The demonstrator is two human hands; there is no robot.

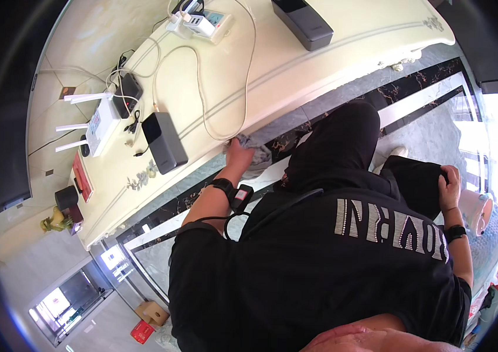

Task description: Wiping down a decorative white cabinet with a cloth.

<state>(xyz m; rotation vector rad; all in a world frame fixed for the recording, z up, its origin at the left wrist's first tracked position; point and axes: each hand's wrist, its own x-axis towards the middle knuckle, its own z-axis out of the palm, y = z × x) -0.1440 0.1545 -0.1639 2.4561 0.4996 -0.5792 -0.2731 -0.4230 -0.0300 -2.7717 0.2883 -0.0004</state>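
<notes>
My left hand [240, 156] is closed on a crumpled grey patterned cloth [260, 158] at the front edge of a cream table [213, 94]. A dark grey power bank [164, 143] lies on the table to the left of that hand, near the edge. A thin pale cable [247, 83] loops over the tabletop and down close to my fingers. My right hand [450, 187] rests on my black-trousered right knee, its fingers bent and holding nothing that I can see. Another dark power bank [308, 26] lies at the upper middle.
A white router [101, 127] with antennas, a small black box [128, 94] and a power strip [218, 26] with a white USB charger line the table's far side. A red box [142, 331] and a cardboard box [152, 313] lie lower left. A light blue cover [490, 237] is at right.
</notes>
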